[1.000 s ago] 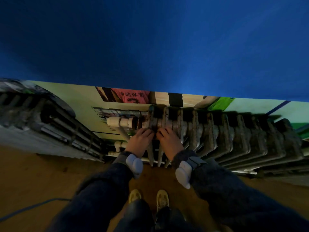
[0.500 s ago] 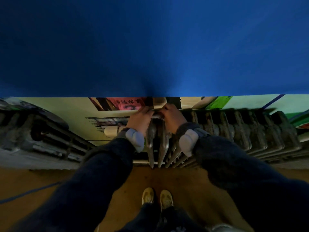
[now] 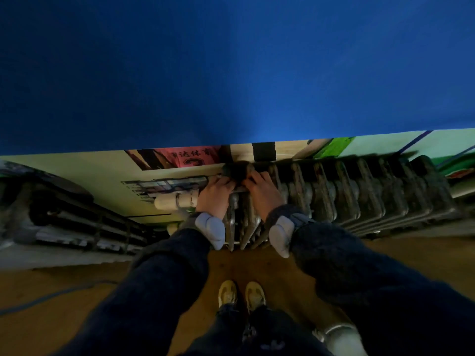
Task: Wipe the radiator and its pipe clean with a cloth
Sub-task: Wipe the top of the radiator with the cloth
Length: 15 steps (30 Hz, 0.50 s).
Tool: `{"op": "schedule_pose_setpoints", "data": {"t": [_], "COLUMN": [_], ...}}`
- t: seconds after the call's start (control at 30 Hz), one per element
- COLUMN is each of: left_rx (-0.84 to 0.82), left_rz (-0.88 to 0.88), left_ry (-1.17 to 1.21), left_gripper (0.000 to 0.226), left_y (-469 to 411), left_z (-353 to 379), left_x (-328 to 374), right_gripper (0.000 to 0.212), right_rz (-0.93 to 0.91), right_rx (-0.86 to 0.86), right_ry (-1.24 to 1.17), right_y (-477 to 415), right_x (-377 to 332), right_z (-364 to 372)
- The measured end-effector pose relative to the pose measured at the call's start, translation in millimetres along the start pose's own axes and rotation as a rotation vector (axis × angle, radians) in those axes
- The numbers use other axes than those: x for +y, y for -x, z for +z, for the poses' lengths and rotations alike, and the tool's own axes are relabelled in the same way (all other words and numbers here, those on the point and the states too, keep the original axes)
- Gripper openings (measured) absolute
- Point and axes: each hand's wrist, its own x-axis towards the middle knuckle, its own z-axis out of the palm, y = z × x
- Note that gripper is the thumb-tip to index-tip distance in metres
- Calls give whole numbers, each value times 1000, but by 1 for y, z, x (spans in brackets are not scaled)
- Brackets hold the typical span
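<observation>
**Centrally placed: cloth (image 3: 236, 170) atop the radiator (image 3: 359, 194)**

The radiator spans centre to right of frame; its white pipe (image 3: 174, 202) lies just left of centre. Left hand (image 3: 214, 195) and right hand (image 3: 263, 194) sit on the leftmost fins, fingers curled onto the dark cloth bunched between them.

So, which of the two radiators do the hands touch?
The right radiator: the left hand and right hand are on its left end. The left radiator is untouched.
</observation>
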Motion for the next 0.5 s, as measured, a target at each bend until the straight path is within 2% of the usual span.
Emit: {"op": "schedule_pose_setpoints", "data": {"t": [0.37, 0.5], "left_rx": [-45, -53], "left_rz": [95, 150], "left_ry": [-84, -71], "left_gripper": [37, 29], "left_y": [54, 53], "left_z": [5, -9], "left_x": [14, 18], "right_gripper": [42, 39], "right_rz": [-25, -43], "right_rx": [-4, -75], "right_ry": [-82, -198], "right_y": [59, 65], "right_x": [-10, -3], "right_z": [8, -3]}}
